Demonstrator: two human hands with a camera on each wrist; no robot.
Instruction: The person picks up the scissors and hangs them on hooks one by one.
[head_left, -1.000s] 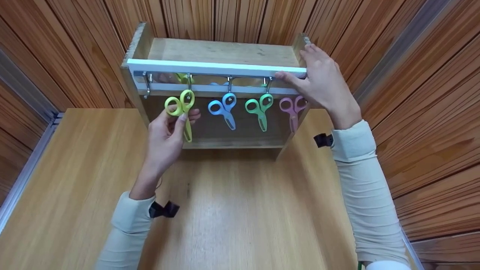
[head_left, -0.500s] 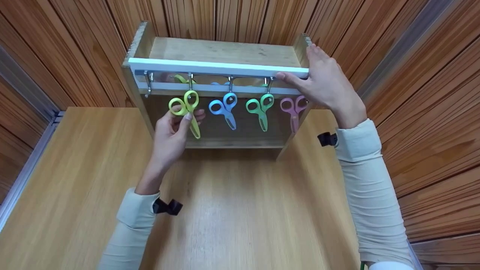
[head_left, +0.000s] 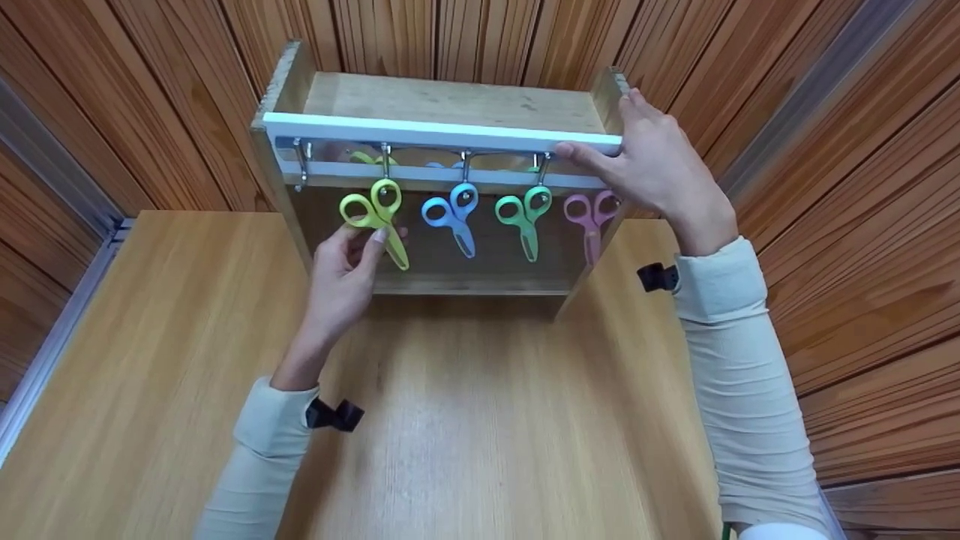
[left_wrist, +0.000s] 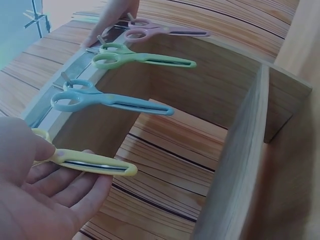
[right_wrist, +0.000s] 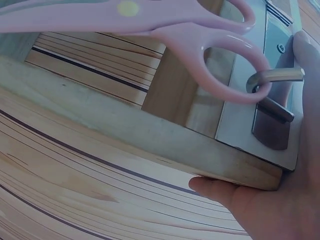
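My left hand (head_left: 345,274) pinches the yellow scissors (head_left: 387,225) just below their handle rings, thumb in front and fingers behind. Their upper ring sits at the second hook from the left, and the blade end points down and right. In the left wrist view, part of the yellow handle is hidden by my left hand (left_wrist: 55,185). Blue scissors (head_left: 454,217), green scissors (head_left: 526,223) and pink scissors (head_left: 591,225) hang to the right. My right hand (head_left: 660,165) grips the upper right corner of the wooden rack (head_left: 450,101), thumb over the white front rail (head_left: 435,135).
The leftmost metal hook (head_left: 301,165) bears no scissors. The rack stands on a wooden table (head_left: 465,420) close to a wood-panelled wall (head_left: 480,37). More panelled wall (head_left: 885,315) rises at the right.
My left hand has shifted slightly right, and the yellow scissors' blade end has swung right, from near vertical to slanted. My right hand keeps its hold on the rack's corner.
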